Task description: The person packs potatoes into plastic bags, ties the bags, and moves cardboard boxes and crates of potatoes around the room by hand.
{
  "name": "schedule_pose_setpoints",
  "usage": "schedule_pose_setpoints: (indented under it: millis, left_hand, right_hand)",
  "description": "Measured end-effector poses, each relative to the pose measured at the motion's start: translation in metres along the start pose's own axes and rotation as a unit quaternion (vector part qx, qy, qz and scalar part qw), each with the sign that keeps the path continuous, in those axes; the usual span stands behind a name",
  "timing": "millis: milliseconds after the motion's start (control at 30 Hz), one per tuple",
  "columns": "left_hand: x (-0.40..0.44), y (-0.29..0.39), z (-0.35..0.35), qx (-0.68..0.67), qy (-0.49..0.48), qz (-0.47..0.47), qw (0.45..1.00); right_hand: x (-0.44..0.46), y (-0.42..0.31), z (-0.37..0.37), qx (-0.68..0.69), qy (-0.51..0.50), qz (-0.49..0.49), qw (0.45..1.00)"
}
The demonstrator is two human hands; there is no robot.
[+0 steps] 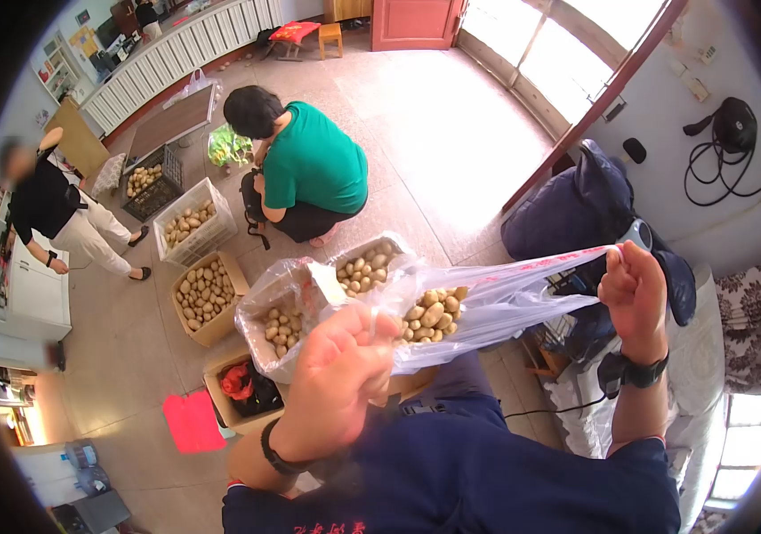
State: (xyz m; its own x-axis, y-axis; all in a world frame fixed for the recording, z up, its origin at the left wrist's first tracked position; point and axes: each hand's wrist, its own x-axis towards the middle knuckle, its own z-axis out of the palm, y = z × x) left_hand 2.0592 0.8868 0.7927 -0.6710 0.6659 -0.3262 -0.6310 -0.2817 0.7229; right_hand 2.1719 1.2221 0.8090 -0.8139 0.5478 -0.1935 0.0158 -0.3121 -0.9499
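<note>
A thin white plastic bag (505, 289) with red print is stretched sideways in front of me. My right hand (634, 289) pinches its far end at the right. My left hand (345, 356) is closed at the bag's other side, its fingers pressed together over the potatoes. Between the hands, potatoes (431, 313) lie in or behind the clear plastic. Just past my left hand stands a box lined with plastic (260, 343), with potatoes on both sides of a cardboard flap (327, 283).
A cardboard box of potatoes (205, 298), a white crate (186, 222) and a black crate (151, 182) stand at the left. One person in green (318, 165) squats ahead; another person (64, 209) stands at the far left. A red bag (193, 422) lies on the floor.
</note>
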Motion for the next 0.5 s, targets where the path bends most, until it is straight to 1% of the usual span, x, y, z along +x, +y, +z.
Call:
schedule_pose_setpoints:
  millis: [33,100,133,167,233,267,300,333,367,433,467,500]
  left_hand:
    - [0.019,0.002,0.008,0.004,0.005,-0.001,1.000]
    - [0.063,0.007,0.027,-0.024,0.006,0.023,0.999]
    - [0.086,0.009,0.041,-0.021,0.036,0.012,0.999]
    - [0.113,0.008,0.055,-0.014,0.045,0.008,0.999]
    - [0.166,0.011,0.084,0.036,0.116,0.024,0.992]
    - [0.189,0.013,0.096,0.028,0.140,0.015,0.990]
    - [0.208,0.018,0.106,0.037,0.145,0.002,0.989]
    - [0.226,0.025,0.114,0.045,0.160,-0.005,0.986]
    - [0.240,0.029,0.124,0.052,0.174,-0.012,0.983]
    - [0.267,0.033,0.136,0.072,0.175,-0.010,0.982]
    - [0.278,0.035,0.140,0.075,0.180,-0.005,0.981]
    - [0.285,0.034,0.144,0.077,0.190,-0.002,0.979]
  right_hand:
    - [0.017,0.003,-0.008,0.005,-0.002,0.003,1.000]
    - [0.053,0.011,-0.023,-0.030,0.004,-0.022,0.999]
    - [0.073,0.012,-0.037,0.010,-0.029,-0.002,1.000]
    - [0.092,0.013,-0.046,-0.005,-0.024,-0.009,1.000]
    - [0.134,0.006,-0.071,-0.027,-0.085,0.041,0.995]
    - [0.148,0.008,-0.081,-0.018,-0.106,0.062,0.992]
    - [0.163,0.006,-0.088,-0.015,-0.133,0.074,0.988]
    - [0.176,-0.002,-0.096,0.024,-0.160,0.135,0.978]
    - [0.184,0.002,-0.105,0.038,-0.167,0.170,0.970]
    - [0.190,-0.002,-0.108,0.030,-0.208,0.206,0.956]
    - [0.198,-0.002,-0.112,0.037,-0.202,0.202,0.958]
    - [0.205,0.001,-0.117,0.089,-0.215,0.205,0.951]
